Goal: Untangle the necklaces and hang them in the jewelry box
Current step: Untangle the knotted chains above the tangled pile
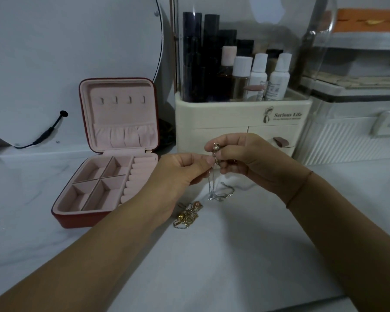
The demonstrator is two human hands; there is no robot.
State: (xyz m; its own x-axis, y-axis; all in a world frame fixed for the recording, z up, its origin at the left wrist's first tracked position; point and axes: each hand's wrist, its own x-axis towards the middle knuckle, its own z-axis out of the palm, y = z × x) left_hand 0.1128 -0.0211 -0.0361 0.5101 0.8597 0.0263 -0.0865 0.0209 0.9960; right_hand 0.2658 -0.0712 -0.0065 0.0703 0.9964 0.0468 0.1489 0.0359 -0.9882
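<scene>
A silver necklace [214, 188] hangs between my two hands, its lower loop trailing onto the white tabletop. My left hand [180, 171] pinches the chain near its top. My right hand [241, 158] grips the upper end, where a small round pendant shows by my fingers. A tangled heap of gold and silver necklaces [188, 214] lies on the table just below my left hand. The red jewelry box [104, 154] stands open at the left, pink inside, with a row of small hooks [122, 100] in its upright lid and bare compartments below.
A cream cosmetics organizer [243, 122] with bottles under a clear cover stands right behind my hands. A clear storage box [356, 129] sits at the right. A round mirror [77, 52] with a black cable [47, 134] leans at the back left.
</scene>
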